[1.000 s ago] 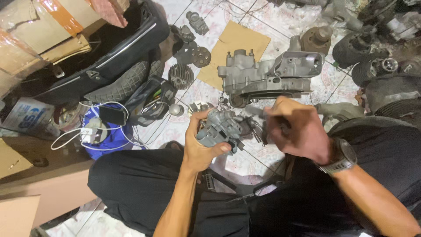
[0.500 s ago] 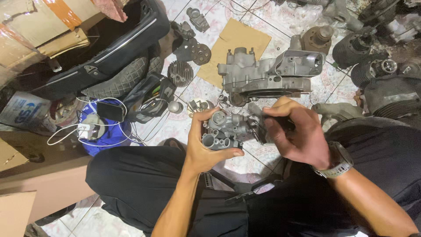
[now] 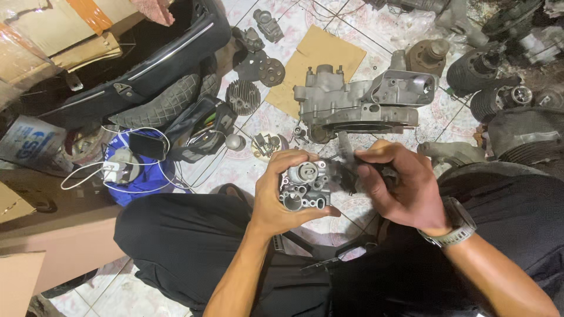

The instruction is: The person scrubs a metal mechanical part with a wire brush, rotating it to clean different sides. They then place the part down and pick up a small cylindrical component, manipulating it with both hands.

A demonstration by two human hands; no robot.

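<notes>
My left hand [image 3: 281, 199] grips a small grey metal carburetor body [image 3: 305, 186], held over my lap with its round bores turned up toward the camera. My right hand [image 3: 401, 185], with a watch on its wrist, is closed around a dark tool or part [image 3: 352, 170] whose end meets the right side of the carburetor body. Just beyond both hands a large grey engine crankcase [image 3: 358, 103] lies on the tiled floor.
A cardboard sheet [image 3: 320, 61] lies under the crankcase's far left. Finned cylinders [image 3: 479, 70] and other engine parts crowd the right. A black seat [image 3: 141, 64], a cylinder head [image 3: 242, 97], cables, a blue cloth [image 3: 144, 182] and cardboard boxes [image 3: 35, 35] lie at left.
My left hand has turned the carburetor body so its bores face up and has lowered slightly. My right hand has steadied from a blur and closed in on the body's right side.
</notes>
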